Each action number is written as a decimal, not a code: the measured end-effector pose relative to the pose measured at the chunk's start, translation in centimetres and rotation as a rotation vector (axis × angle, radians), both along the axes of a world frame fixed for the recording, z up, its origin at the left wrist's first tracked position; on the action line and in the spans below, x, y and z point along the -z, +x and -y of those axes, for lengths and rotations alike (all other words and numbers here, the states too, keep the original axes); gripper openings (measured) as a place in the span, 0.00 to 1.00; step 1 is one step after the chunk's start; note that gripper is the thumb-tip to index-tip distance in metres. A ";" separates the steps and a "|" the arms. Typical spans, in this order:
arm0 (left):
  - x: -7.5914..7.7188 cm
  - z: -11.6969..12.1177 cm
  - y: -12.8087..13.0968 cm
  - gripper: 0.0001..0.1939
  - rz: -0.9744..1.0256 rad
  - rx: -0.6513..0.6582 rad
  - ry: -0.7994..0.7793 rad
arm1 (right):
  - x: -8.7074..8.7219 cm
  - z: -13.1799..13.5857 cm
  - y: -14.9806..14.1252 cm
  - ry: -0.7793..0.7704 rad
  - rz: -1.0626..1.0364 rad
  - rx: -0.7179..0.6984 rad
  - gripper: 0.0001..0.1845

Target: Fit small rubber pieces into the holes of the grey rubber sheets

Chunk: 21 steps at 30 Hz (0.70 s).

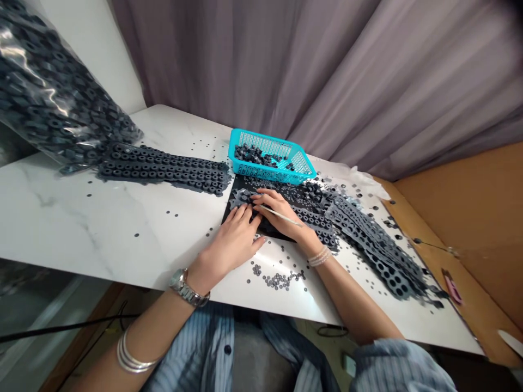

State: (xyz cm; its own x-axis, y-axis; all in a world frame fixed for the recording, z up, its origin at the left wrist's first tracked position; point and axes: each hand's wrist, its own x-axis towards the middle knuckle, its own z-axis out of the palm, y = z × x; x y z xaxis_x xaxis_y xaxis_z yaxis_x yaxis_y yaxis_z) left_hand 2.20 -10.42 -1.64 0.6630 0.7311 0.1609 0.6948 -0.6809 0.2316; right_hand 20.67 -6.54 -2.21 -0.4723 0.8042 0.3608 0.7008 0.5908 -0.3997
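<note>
My right hand (278, 213) is shut on a thin pale pick (284, 214), whose tip points away to the right of my fingers. My left hand (231, 242) lies beside it, holding nothing, with its fingertips resting on a perforated dark rubber sheet (241, 198). That sheet lies on a black flat board (233, 211). Both hands hide much of the board. Small round rubber pieces (280, 281) are scattered on the marble just below my hands.
A turquoise plastic basket (272, 157) of dark rubber pieces stands beyond my hands. A perforated rubber strip (163, 170) lies left, a clear bag (53, 92) of rubber sheets at far left, more strips (378, 245) right. A pink utility knife (452, 286) lies on the brown surface right.
</note>
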 end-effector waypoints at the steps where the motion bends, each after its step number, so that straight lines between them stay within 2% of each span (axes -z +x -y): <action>1: 0.0 0.0 0.0 0.28 0.007 -0.001 0.001 | 0.0 0.0 -0.1 0.012 0.019 -0.003 0.10; 12: -0.1 -0.1 -0.1 0.27 0.026 0.022 0.005 | -0.8 -0.4 -0.6 0.179 0.266 -0.050 0.10; 17: -0.5 -0.2 -0.2 0.26 0.035 0.031 -0.001 | -1.0 -0.1 -1.4 0.189 0.269 0.046 0.09; 19: -0.4 -0.3 -0.2 0.24 0.037 0.038 0.004 | -1.1 -0.3 -1.1 0.188 0.229 0.089 0.09; 21: -0.3 -0.3 -0.1 0.25 0.026 0.032 0.006 | -1.3 -0.6 -0.1 0.221 0.166 0.191 0.10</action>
